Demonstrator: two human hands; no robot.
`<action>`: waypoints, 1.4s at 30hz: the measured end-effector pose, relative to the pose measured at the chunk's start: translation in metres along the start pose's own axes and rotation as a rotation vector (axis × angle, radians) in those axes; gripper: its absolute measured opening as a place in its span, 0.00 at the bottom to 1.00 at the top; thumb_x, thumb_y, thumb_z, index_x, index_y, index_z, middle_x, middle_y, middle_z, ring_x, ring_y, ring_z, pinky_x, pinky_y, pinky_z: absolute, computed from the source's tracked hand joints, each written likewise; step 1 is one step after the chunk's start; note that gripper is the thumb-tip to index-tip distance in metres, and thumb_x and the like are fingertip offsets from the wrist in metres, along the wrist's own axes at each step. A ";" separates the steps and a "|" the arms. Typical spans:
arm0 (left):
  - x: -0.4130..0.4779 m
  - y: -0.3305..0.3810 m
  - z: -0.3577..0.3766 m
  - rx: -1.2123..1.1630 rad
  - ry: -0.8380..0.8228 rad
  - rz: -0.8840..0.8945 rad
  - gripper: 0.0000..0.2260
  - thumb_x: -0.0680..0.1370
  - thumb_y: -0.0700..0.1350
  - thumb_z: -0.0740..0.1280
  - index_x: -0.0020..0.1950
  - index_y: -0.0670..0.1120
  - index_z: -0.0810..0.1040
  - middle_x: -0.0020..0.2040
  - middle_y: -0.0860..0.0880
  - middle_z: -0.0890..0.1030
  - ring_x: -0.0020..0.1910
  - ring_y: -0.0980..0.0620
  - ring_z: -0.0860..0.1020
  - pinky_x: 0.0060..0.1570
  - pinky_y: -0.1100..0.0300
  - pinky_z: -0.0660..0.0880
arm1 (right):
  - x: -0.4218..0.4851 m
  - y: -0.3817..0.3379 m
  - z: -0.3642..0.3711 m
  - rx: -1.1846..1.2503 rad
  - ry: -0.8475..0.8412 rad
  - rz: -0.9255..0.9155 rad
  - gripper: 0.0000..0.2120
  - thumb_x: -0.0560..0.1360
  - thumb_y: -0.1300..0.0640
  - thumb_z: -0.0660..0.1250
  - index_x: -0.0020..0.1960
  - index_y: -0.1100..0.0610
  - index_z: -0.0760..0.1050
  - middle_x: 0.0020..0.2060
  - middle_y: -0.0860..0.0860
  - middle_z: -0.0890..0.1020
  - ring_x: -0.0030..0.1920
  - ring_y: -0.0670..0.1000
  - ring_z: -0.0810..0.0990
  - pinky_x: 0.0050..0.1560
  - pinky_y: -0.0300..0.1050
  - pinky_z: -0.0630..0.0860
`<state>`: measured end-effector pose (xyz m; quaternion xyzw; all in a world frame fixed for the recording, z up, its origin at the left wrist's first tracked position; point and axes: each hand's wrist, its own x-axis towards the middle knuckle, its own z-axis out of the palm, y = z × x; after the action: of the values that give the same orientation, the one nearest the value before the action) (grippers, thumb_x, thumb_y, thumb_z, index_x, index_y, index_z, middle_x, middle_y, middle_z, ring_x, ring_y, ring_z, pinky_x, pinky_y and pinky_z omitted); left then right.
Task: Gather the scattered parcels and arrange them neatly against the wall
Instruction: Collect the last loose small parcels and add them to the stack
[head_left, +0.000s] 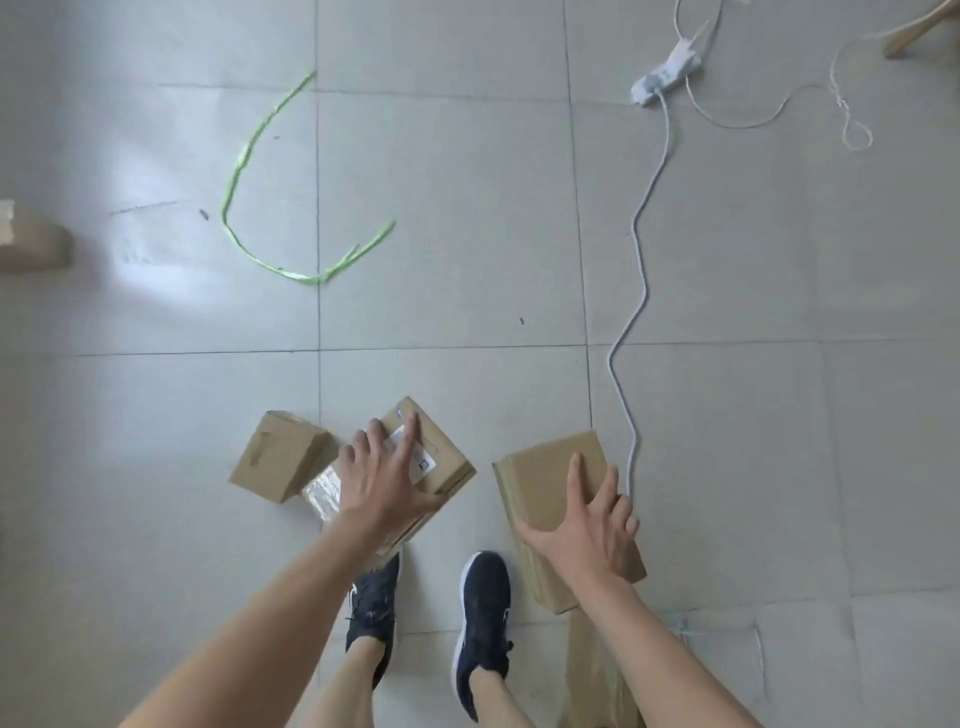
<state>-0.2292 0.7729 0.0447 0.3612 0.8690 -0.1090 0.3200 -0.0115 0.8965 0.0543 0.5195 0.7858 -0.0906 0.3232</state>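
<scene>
Pale grey floor tiles (467, 208) fill my feed, with three brown cardboard parcels grouped low in the picture just ahead of two dark shoes (483, 623). Only the middle parcel (447, 457) carries any writing: a white label (423, 462) with a small blue mark, its print too blurred for me to read. The left hand (384, 483) lies over that parcel's top with fingers splayed and straight, grasping nothing. It hides much of the label. Just left of it sits a small parcel (275, 457), tilted, and between the two pokes a clear-wrapped packet (322, 493) whose contents I cannot make out. The right hand (587, 530) rests flat on the long parcel (550, 478), fingers spread and released, its near end covered by the wrist. A white cable (641, 291) runs just beside that parcel's right edge, up to a power strip (667, 75) at the top. Broad bare tile lies beyond the parcels, broken only by a curled green strap (244, 156) on the left. Another cardboard box (31, 244) is cut off by the left edge. A wooden leg (919, 26) is clipped at the top right corner, and more cardboard (587, 670) disappears under the right forearm.
</scene>
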 end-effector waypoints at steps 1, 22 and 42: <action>-0.030 -0.013 -0.011 -0.030 0.002 -0.042 0.55 0.57 0.76 0.63 0.77 0.53 0.51 0.63 0.41 0.65 0.58 0.41 0.67 0.56 0.49 0.64 | -0.018 -0.012 -0.019 -0.018 0.021 -0.042 0.58 0.57 0.18 0.50 0.79 0.45 0.43 0.76 0.62 0.52 0.62 0.62 0.64 0.62 0.55 0.60; -0.616 -0.238 0.160 -0.733 0.251 -1.269 0.55 0.60 0.80 0.56 0.79 0.54 0.41 0.74 0.36 0.58 0.68 0.36 0.62 0.65 0.44 0.59 | -0.537 -0.235 0.023 -0.439 0.203 -1.090 0.57 0.60 0.18 0.54 0.79 0.47 0.42 0.75 0.63 0.53 0.67 0.64 0.64 0.67 0.58 0.61; -1.220 -0.126 0.639 -1.256 0.012 -1.901 0.55 0.60 0.81 0.53 0.79 0.54 0.42 0.72 0.38 0.59 0.65 0.39 0.63 0.63 0.47 0.60 | -1.092 -0.017 0.509 -0.975 -0.009 -1.575 0.56 0.61 0.18 0.49 0.77 0.47 0.32 0.77 0.61 0.46 0.71 0.65 0.59 0.70 0.58 0.59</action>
<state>0.6395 -0.2666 0.3212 -0.6671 0.6935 0.1488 0.2278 0.4589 -0.1824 0.3144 -0.3585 0.8620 0.0545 0.3543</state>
